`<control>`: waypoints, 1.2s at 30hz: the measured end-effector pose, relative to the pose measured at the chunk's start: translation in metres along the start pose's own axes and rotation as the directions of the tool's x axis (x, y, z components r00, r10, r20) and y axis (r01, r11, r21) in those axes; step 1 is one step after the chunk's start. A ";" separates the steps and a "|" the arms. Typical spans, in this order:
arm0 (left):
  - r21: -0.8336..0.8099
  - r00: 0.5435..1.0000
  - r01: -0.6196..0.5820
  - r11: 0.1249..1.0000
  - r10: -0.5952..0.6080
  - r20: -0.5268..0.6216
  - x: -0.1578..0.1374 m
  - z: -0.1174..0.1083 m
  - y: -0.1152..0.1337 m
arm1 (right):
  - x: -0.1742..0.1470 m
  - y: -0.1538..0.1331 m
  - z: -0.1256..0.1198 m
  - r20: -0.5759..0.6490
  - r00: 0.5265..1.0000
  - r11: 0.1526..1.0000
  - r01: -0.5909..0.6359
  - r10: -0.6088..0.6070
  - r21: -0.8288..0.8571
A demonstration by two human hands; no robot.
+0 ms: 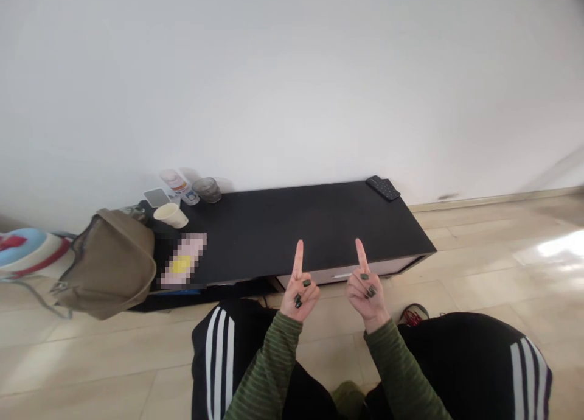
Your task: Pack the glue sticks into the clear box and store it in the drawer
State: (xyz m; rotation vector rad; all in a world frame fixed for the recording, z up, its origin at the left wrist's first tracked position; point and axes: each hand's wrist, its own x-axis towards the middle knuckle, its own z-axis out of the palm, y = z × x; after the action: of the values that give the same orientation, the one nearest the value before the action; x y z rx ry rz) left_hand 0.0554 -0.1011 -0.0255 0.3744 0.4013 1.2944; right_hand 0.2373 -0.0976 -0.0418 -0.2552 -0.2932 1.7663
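My left hand [300,291] is raised in front of the low cabinet's drawer, palm towards me. Its index finger points straight out, while the other fingers curl in over the palm with nothing in them. My right hand [365,289] mirrors it a little way to the right, index finger stretched out and the rest folded, also holding nothing. Dark green polish shows on the nails. Both fingertips appear over the front part of the black cabinet top [269,225]; whether they touch it I cannot tell. The hands are apart from each other.
At the cabinet's left stand a brown bag [107,265], a paper cup [171,215], a spray can [179,185], a glass [207,190] and a blurred-out pink packet [189,252]. Black remote-like things [383,188] lie at the back right. The white drawer [331,276] is below.
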 end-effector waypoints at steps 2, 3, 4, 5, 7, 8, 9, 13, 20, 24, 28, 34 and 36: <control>0.056 1.000 -0.002 0.998 0.004 -0.025 0.002 -0.001 -0.001 | -0.001 -0.002 -0.010 0.001 1.000 0.999 -0.020 0.020 -0.032; 0.100 0.998 0.002 0.995 0.004 -0.061 0.003 -0.003 -0.002 | 0.000 -0.002 -0.018 -0.014 0.999 0.997 -0.040 0.040 -0.064; 0.149 0.993 0.013 0.989 0.005 -0.117 0.005 -0.007 -0.003 | 0.001 0.000 -0.027 -0.045 0.997 0.991 -0.071 0.066 -0.110; 0.197 0.981 0.032 0.980 0.006 -0.192 0.008 -0.012 -0.005 | 0.002 0.003 -0.039 -0.102 0.990 0.980 -0.114 0.099 -0.164; 0.258 0.928 0.089 0.962 0.014 -0.373 0.013 -0.026 -0.012 | 0.007 0.013 -0.068 -0.300 0.941 0.934 -0.239 0.155 -0.265; 0.262 0.884 0.124 0.957 0.014 -0.467 0.015 -0.035 -0.016 | 0.009 0.020 -0.083 -0.442 0.880 0.902 -0.322 0.173 -0.288; 0.253 0.845 0.144 0.957 0.015 -0.535 0.017 -0.043 -0.020 | 0.012 0.026 -0.098 -0.592 0.785 0.864 -0.415 0.181 -0.286; 0.267 0.803 0.175 0.948 0.019 -0.595 0.021 -0.064 -0.032 | 0.026 0.044 -0.143 -0.797 0.583 0.797 -0.553 0.162 -0.243; 0.299 0.821 0.289 0.909 -0.076 -0.566 0.025 -0.069 -0.032 | 0.058 0.036 -0.170 -0.856 0.508 0.770 -0.585 0.102 -0.255; 0.298 0.824 0.306 0.904 -0.094 -0.559 0.025 -0.072 -0.031 | 0.060 0.032 -0.180 -0.859 0.507 0.751 -0.596 0.078 -0.284; 0.295 0.830 0.300 0.907 -0.096 -0.549 0.025 -0.072 -0.031 | 0.055 0.032 -0.187 -0.845 0.528 0.728 -0.610 0.079 -0.312; 0.274 0.834 0.296 0.915 -0.107 -0.542 0.024 -0.070 -0.030 | 0.053 0.035 -0.189 -0.823 0.565 0.708 -0.607 0.064 -0.361; 0.276 0.838 0.293 0.915 -0.107 -0.536 0.024 -0.069 -0.029 | 0.050 0.037 -0.188 -0.810 0.584 0.709 -0.594 0.056 -0.379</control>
State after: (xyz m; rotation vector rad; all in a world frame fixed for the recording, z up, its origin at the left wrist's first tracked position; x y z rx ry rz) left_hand 0.0515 -0.0816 -0.1018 0.2661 1.1097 1.0963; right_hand 0.2545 -0.0453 -0.2321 -1.6231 -0.2047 1.7120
